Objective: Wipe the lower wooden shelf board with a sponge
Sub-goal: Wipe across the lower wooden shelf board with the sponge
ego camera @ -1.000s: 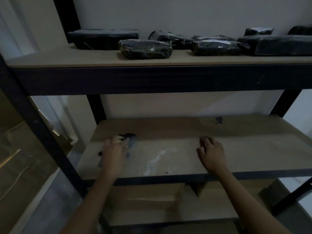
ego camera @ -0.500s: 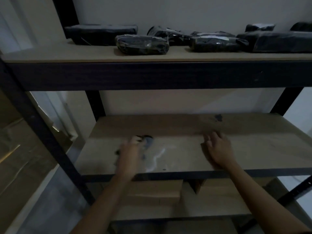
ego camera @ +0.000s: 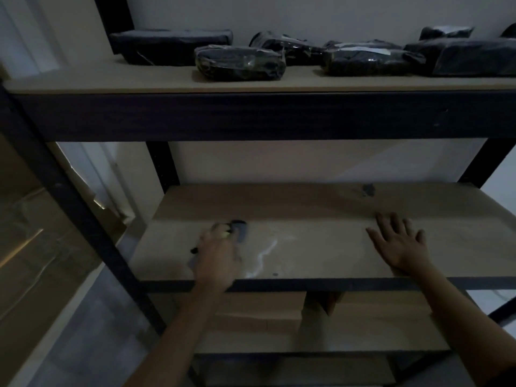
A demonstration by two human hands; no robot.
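Observation:
The lower wooden shelf board (ego camera: pixel 321 210) spans the middle of the view in dim light. A pale wet streak (ego camera: pixel 261 258) runs across its front part. My left hand (ego camera: pixel 217 255) grips a dark sponge (ego camera: pixel 240 230) and presses it onto the board's left half, just left of the streak; the hand is blurred and hides most of the sponge. My right hand (ego camera: pixel 399 244) rests flat on the board's right half with its fingers spread and holds nothing.
The upper shelf board (ego camera: pixel 111 79) carries several dark wrapped packages (ego camera: pixel 240 62). Black metal uprights (ego camera: pixel 64 196) frame the rack on both sides. A dark spot (ego camera: pixel 368 189) marks the board's back right. Cardboard boxes (ego camera: pixel 259 311) sit on the shelf below.
My left hand slid the sponge rightward toward the streak, then slightly back left. My right hand moved right and spread its fingers flat.

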